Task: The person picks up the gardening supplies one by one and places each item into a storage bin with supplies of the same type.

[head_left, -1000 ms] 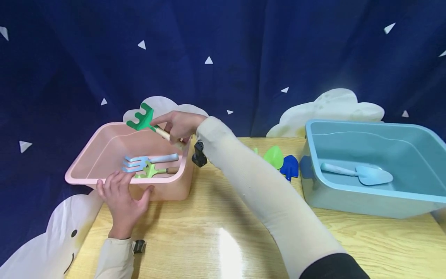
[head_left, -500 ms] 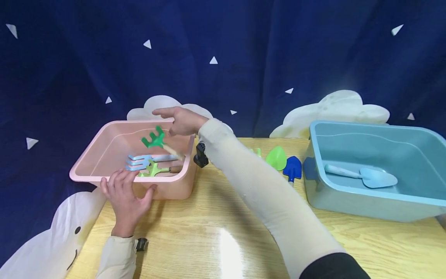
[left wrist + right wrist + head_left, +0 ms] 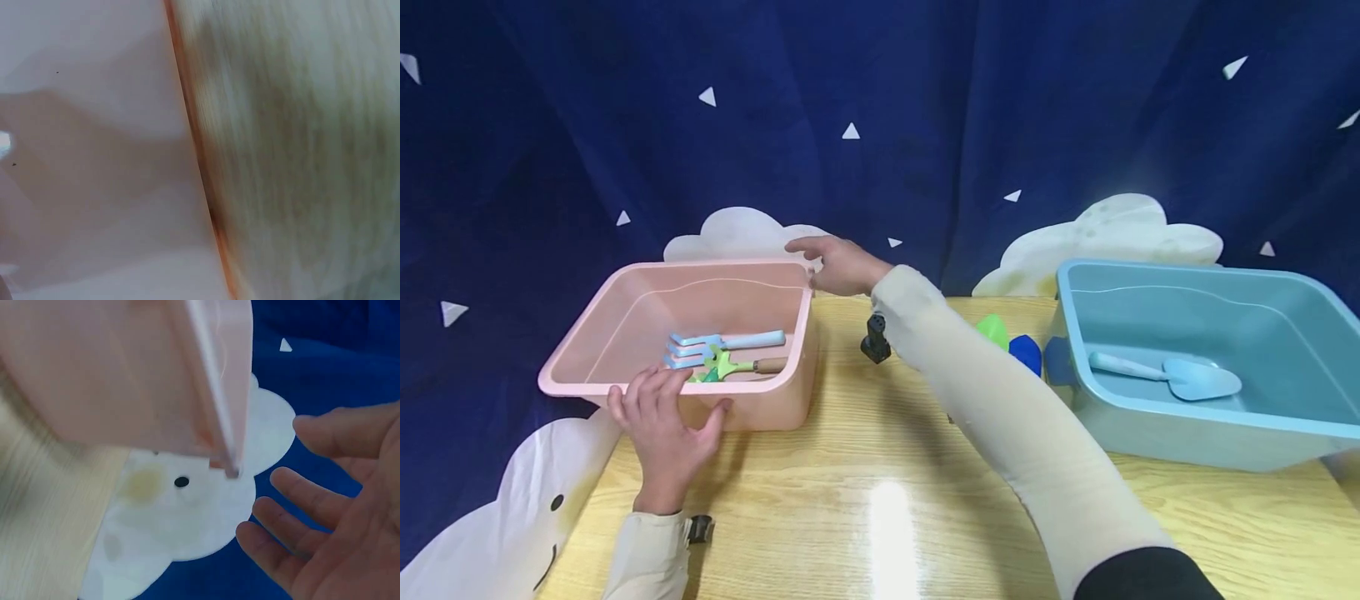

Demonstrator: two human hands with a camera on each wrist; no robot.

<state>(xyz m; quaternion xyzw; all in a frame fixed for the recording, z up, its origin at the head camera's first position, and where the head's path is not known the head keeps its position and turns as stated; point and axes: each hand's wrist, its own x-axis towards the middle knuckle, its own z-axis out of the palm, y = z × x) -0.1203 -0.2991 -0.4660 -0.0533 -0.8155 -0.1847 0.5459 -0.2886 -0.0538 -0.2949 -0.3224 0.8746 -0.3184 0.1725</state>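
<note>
we see the left hand [image 3: 664,425] pressing spread fingers on the pink tub [image 3: 625,292]; the right hand [image 3: 838,262], spread and empty, hovers beside it; its sleeve [image 3: 1000,400] partly hides the green scoop [image 3: 992,327].

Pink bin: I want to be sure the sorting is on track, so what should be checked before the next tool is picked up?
1. Right hand empty, fingers relaxed: ok.
2. Left hand steadying the pink bin at its near rim: ok.
3. Light blue fork and green rakes lie inside the bin: ok.
4. Green shovel and dark blue shovel on the table, partly hidden by the sleeve: cannot tell how they lie.
5. Blue bin holds one light blue trowel: ok.
</note>
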